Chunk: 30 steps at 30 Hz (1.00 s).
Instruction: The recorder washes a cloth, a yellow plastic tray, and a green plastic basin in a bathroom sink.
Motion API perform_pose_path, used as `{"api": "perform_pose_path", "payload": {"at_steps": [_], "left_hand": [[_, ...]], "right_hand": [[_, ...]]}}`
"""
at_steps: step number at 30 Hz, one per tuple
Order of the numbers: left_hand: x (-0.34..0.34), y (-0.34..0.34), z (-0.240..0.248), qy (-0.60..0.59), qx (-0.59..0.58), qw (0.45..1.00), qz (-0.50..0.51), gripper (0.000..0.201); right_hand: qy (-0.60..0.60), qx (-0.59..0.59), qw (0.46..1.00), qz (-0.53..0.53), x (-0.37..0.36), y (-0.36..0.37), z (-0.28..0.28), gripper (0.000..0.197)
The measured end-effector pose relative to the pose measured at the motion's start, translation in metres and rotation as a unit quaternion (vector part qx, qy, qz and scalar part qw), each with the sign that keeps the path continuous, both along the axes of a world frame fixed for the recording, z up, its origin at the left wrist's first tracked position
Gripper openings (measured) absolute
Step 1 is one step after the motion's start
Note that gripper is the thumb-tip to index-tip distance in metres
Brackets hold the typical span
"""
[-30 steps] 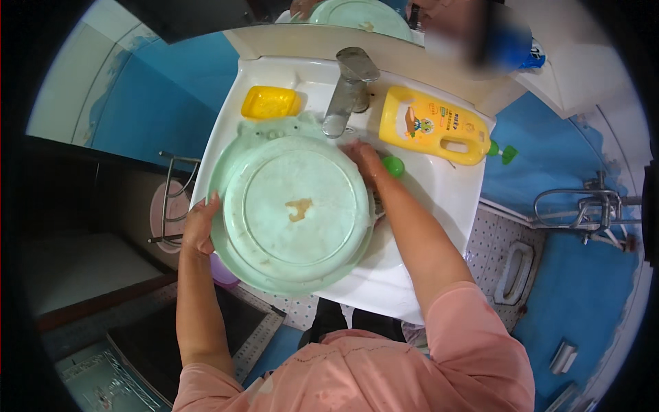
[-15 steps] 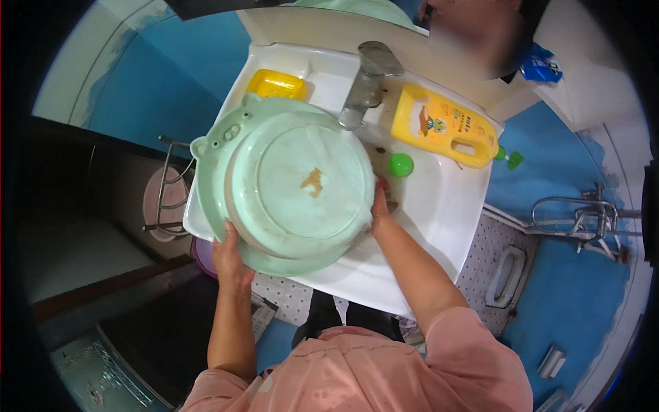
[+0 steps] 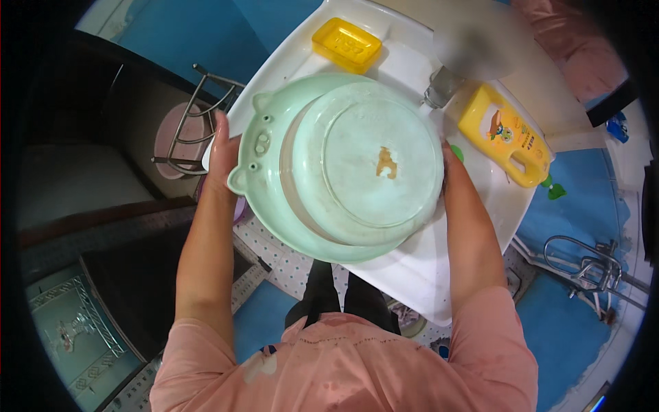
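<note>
A mint-green washbasin (image 3: 364,165) is held bottom outward above the white sink (image 3: 429,281). Two small ears and a row of holes mark its left rim, and a tan patch shows on its base. My left hand (image 3: 223,156) grips that rim beside the ears, thumb up and the other fingers hidden behind it. At the opposite side, my right hand (image 3: 450,166) closes on the basin's edge, its fingers mostly out of sight. Just past the right hand, part of a round green thing (image 3: 458,152) peeks out. The metal faucet (image 3: 443,87) stands behind the basin.
A yellow soap dish (image 3: 347,45) sits on the sink's back left corner. To the right lies a yellow jug-like bottle (image 3: 504,134). A metal rack (image 3: 189,141) stands left of my left hand; a shower mixer (image 3: 590,264) is on the right wall.
The basin has shifted right in view and turned slightly. My left hand has moved up along its rim to beside the ears. The head view has turned, so the sink appears tilted.
</note>
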<state>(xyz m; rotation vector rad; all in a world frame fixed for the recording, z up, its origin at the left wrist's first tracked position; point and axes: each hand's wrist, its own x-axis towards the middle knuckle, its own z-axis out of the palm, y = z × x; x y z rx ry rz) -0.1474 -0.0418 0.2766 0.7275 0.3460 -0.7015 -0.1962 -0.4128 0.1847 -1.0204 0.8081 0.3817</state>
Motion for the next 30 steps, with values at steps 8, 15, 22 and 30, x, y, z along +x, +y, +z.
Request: {"api": "perform_pose_path", "payload": {"at_steps": [8, 15, 22, 30], "left_hand": [[-0.027, 0.014, 0.002, -0.1, 0.074, 0.992, -0.017, 0.04], [-0.093, 0.001, -0.04, -0.144, 0.094, 0.979, 0.105, 0.048], [-0.094, -0.005, -0.009, -0.09, -0.134, 0.986, 0.037, 0.094], [-0.008, -0.021, 0.011, -0.059, 0.022, 0.998, -0.03, 0.058]], "right_hand": [[-0.017, -0.032, 0.999, 0.025, 0.008, 0.018, 0.037, 0.039], [-0.029, 0.09, 0.994, -0.053, -0.029, 0.047, -0.001, 0.04], [-0.019, 0.072, 0.985, -0.156, -0.038, 0.037, -0.015, 0.038], [-0.079, 0.015, 0.996, -0.05, -0.01, 0.025, 0.008, 0.037]]}}
